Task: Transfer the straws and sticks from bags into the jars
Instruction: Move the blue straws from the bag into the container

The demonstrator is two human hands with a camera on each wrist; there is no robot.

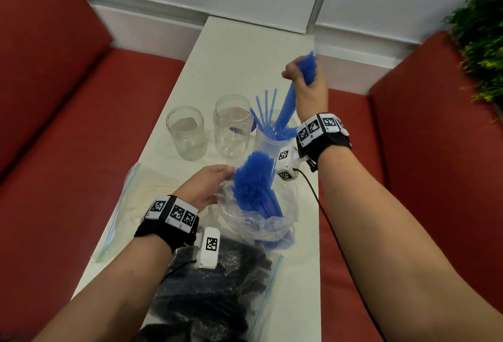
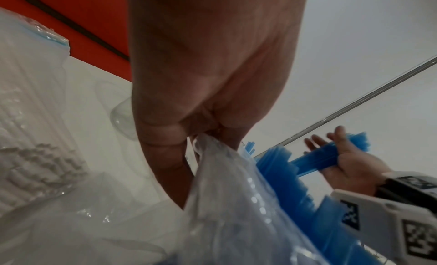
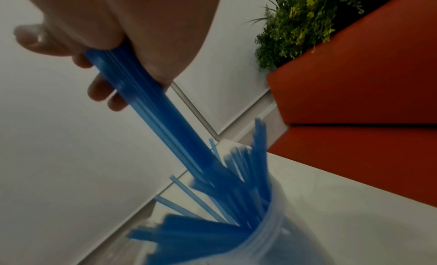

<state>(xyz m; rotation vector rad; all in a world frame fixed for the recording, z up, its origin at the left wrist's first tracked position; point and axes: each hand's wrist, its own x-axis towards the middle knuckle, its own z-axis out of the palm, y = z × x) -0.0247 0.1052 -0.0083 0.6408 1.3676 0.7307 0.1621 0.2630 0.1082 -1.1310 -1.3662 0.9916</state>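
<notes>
Red sofa (image 1: 54, 96) wraps both sides of the long white table (image 1: 245, 50), so the table's left and right edges drop straight onto cushions. The far end of the table runs bare up to the wall, and a leafy plant (image 1: 481, 42) sits off to the far right.

Nearest the camera lies a zip bag of black straws (image 1: 217, 295), flat on the table and partly under the left wrist. On the left edge sits another zip bag of pale sticks (image 1: 141, 194), also flat.

In the middle, the clear bag of blue straws (image 1: 258, 205) is propped up with its mouth open and a thick bunch poking out the top. The left hand (image 1: 206, 186) pinches the bag's rim between thumb and fingers; the left wrist view shows the plastic gathered right at the fingertips.

Beyond that stand three clear jars in a row. Left jar (image 1: 185, 135) and middle jar (image 1: 232, 126) stand open, just beside each other. The right jar (image 1: 269, 145) already has blue straws fanned out of it, and sits partly behind the right wrist.

The right hand (image 1: 307, 80) is up above that jar, fingers wrapped round a handful of blue straws (image 1: 288, 107), whose lower ends reach down into the jar's mouth among the loose ones. The bunch is tilted, top leaning away from the camera.
</notes>
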